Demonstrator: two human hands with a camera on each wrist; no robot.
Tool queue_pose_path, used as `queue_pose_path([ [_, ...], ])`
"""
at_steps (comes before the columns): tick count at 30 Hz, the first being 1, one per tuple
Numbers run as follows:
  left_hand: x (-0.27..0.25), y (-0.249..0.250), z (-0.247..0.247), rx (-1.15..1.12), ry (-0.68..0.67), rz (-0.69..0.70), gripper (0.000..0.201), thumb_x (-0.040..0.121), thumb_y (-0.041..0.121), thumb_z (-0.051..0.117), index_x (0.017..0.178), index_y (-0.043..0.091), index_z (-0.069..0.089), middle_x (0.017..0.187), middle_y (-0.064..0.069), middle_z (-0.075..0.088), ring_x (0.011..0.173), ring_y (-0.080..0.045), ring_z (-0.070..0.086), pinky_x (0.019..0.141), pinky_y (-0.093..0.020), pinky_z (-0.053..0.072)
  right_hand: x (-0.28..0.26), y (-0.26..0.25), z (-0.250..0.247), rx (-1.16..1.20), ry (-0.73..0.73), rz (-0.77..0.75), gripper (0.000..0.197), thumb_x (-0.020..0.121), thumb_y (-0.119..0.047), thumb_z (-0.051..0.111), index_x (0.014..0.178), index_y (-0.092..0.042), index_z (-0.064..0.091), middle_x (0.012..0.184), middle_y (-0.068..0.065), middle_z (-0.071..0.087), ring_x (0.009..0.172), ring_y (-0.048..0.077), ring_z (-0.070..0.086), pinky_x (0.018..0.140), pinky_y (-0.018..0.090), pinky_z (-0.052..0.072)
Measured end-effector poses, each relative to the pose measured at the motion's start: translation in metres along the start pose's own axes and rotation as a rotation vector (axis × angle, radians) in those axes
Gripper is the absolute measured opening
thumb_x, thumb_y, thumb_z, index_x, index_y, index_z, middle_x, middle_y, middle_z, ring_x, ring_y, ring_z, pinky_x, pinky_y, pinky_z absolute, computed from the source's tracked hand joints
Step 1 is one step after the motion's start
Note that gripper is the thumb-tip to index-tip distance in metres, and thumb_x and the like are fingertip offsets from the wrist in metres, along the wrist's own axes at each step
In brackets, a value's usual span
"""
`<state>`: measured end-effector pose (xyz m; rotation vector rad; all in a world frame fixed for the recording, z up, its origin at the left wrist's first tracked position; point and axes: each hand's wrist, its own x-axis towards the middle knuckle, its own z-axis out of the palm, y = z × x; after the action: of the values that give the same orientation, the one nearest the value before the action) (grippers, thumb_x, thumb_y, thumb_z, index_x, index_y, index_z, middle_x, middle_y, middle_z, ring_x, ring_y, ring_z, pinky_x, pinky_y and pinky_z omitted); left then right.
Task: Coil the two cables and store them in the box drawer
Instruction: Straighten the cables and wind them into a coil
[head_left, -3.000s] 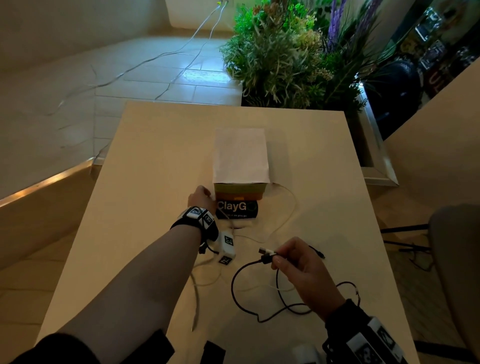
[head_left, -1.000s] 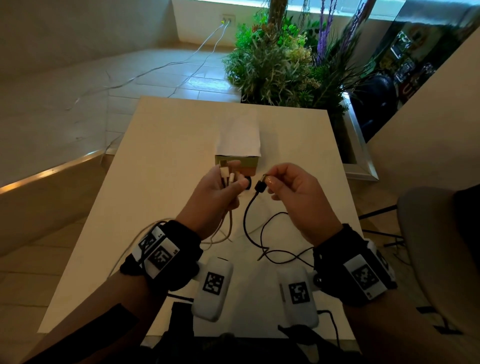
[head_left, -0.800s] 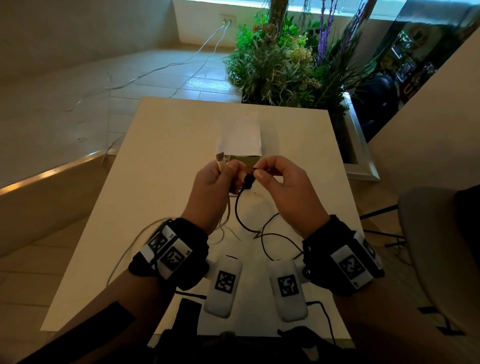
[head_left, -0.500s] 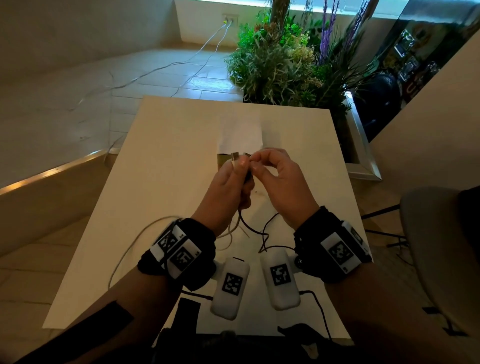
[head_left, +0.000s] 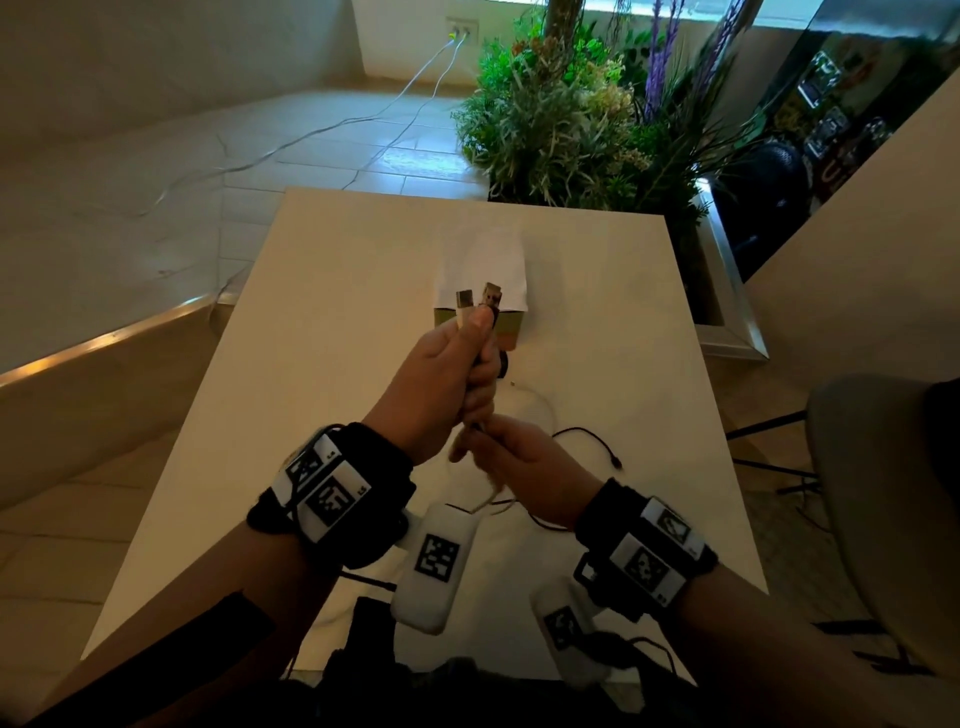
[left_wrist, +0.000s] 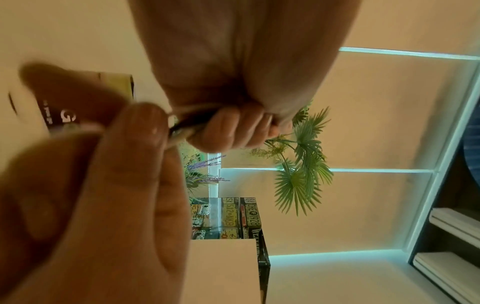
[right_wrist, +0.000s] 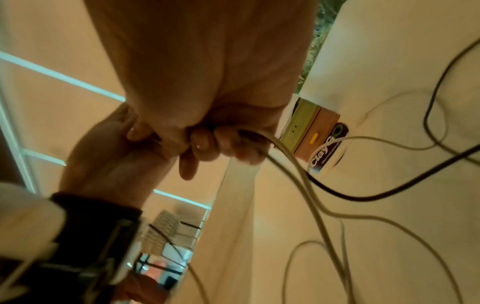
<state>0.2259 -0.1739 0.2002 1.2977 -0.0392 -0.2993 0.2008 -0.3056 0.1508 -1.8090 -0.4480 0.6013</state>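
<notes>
Left hand (head_left: 441, 374) grips both plugs, white cable (right_wrist: 309, 185) & black cable (right_wrist: 363, 197), raised near the box (head_left: 506, 332); right hand (head_left: 524, 473) fists round both cords just below. Cords look light, limp, slippery; best held at plugs, slack trailing on table (head_left: 322, 364).

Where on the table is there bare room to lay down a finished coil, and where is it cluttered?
Bare: the table left of the box and left hand, and the far strip behind the box. Crowded: the near-right part by the right hand, where the black cable and white cable trail.
</notes>
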Motion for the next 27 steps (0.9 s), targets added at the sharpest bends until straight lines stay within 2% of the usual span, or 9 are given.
queue_pose_path([
  [4,-0.009,0.002,-0.014,0.066,-0.083,-0.035,0.029,0.092,0.037,0.035,0.071,0.017,0.034,0.058,0.003,0.024,0.047,-0.012,0.016,0.046,-0.027,0.016,0.002,0.009,-0.026,-0.387,-0.051,-0.089,0.020,0.094,-0.029,0.047,0.086,-0.017,0.061,0.070,-0.012,0.055,0.065,0.006,0.053,0.063,0.021,0.042],
  [8,-0.016,0.016,-0.033,0.115,-0.065,-0.072,0.028,0.088,0.038,0.037,0.070,0.018,0.033,0.055,0.004,0.025,0.046,-0.011,0.017,0.045,-0.026,0.015,0.009,0.006,-0.066,-0.686,-0.143,-0.105,0.021,0.095,-0.025,0.045,0.097,-0.009,0.059,0.073,-0.017,0.050,0.061,0.003,0.045,0.058,0.012,0.032],
  [11,-0.021,0.035,-0.053,0.040,-0.043,-0.057,0.036,0.085,0.048,0.047,0.068,0.018,0.036,0.052,0.006,0.027,0.042,-0.009,0.019,0.041,-0.022,0.017,0.015,0.002,-0.096,-0.762,-0.110,-0.040,0.017,0.097,-0.017,0.040,0.102,-0.011,0.056,0.074,-0.013,0.052,0.066,0.003,0.051,0.061,0.012,0.040],
  [13,-0.025,0.043,-0.062,0.038,-0.059,-0.044,0.041,0.074,0.056,0.058,0.066,0.020,0.040,0.052,0.008,0.029,0.041,-0.007,0.021,0.040,-0.022,0.019,0.019,0.004,-0.111,-0.775,-0.060,0.002,0.017,0.097,-0.012,0.037,0.098,-0.014,0.054,0.082,0.003,0.061,0.078,0.017,0.059,0.075,0.029,0.051],
  [15,-0.030,0.043,-0.063,0.051,-0.049,-0.050,0.042,0.071,0.056,0.061,0.065,0.020,0.040,0.052,0.008,0.029,0.041,-0.008,0.019,0.040,-0.022,0.018,0.021,0.006,-0.124,-0.857,-0.025,0.006,0.020,0.097,-0.014,0.037,0.101,-0.011,0.056,0.095,0.005,0.066,0.090,0.018,0.054,0.086,0.042,0.047],
  [19,-0.035,0.035,-0.053,0.112,0.016,-0.113,0.032,0.083,0.045,0.044,0.066,0.018,0.037,0.054,0.004,0.024,0.050,-0.016,0.009,0.047,-0.029,0.010,0.033,-0.003,-0.145,-1.269,0.026,-0.013,0.023,0.096,-0.019,0.038,0.103,-0.025,0.059,0.113,-0.005,0.063,0.104,0.025,0.042,0.086,0.042,0.031],
  [23,-0.042,0.034,-0.049,0.142,0.015,-0.159,0.030,0.083,0.042,0.042,0.066,0.018,0.037,0.057,0.001,0.021,0.053,-0.019,0.008,0.049,-0.031,0.010,0.044,-0.024,-0.165,-1.348,0.099,0.057,0.024,0.095,-0.030,0.040,0.102,-0.024,0.062,0.132,-0.002,0.050,0.112,0.033,0.037,0.091,0.044,0.032],
  [25,-0.047,0.033,-0.050,0.140,0.017,-0.161,0.030,0.083,0.041,0.043,0.065,0.018,0.038,0.056,0.001,0.021,0.052,-0.018,0.008,0.048,-0.030,0.010,0.048,-0.038,-0.171,-1.290,0.139,0.081,0.031,0.095,-0.033,0.036,0.102,-0.018,0.062,0.130,0.003,0.053,0.113,0.035,0.040,0.092,0.046,0.032],
  [27,-0.052,0.032,-0.053,0.130,0.016,-0.168,0.030,0.082,0.042,0.044,0.064,0.018,0.039,0.055,0.002,0.023,0.048,-0.014,0.012,0.048,-0.029,0.010,0.049,-0.046,-0.172,-1.245,0.206,0.083,0.041,0.088,-0.035,0.030,0.093,-0.010,0.062,0.106,0.014,0.064,0.100,0.036,0.051,0.085,0.045,0.038],
])
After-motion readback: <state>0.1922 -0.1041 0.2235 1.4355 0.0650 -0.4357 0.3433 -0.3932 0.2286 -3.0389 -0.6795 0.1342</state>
